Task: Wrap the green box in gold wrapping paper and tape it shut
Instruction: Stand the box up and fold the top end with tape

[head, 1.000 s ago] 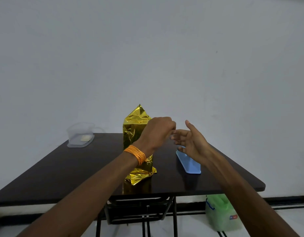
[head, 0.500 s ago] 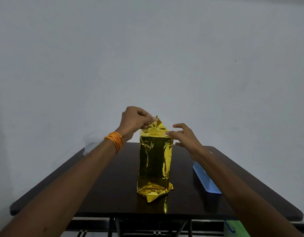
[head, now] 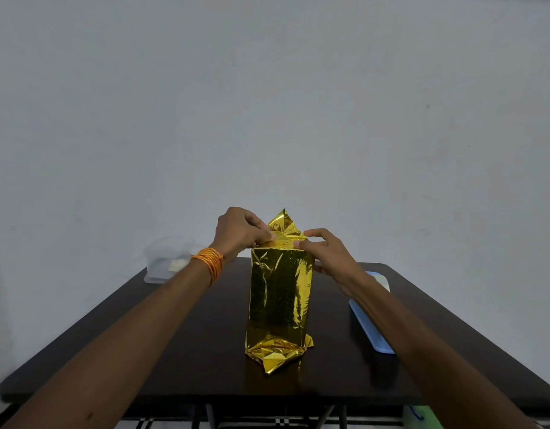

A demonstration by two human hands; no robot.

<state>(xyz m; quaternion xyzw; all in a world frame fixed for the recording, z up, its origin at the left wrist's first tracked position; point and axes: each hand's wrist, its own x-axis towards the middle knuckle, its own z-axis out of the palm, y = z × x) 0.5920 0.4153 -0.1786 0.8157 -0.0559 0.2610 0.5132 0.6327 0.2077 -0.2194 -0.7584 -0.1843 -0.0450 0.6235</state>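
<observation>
Green box: fully covered by gold wrapping paper (head: pixel 278 292), none of it visible. Tape: not discernible at top fold. Clear container (head: pixel 165 261) at far left of tabletop (head: pixel 187 335): blurred, contents unreadable. Blue tray (head: pixel 371 329): partly behind right forearm. Green object (head: pixel 417 416) under tabletop: cut off by bottom edge. Both elbows out of frame.

The box, fully covered in gold wrapping paper (head: pixel 278 292), stands upright near the middle of a dark table (head: pixel 181 345). Crumpled paper protrudes at its base and a pointed flap rises at its top. The left hand (head: pixel 238 230), with an orange band (head: pixel 209 264) at the wrist, pinches the top paper from the left. The right hand (head: pixel 328 252) presses the top right edge. A blue tray (head: pixel 371 331) lies to the right, partly behind the right forearm. A clear container (head: pixel 167 258) sits at the far left corner.
</observation>
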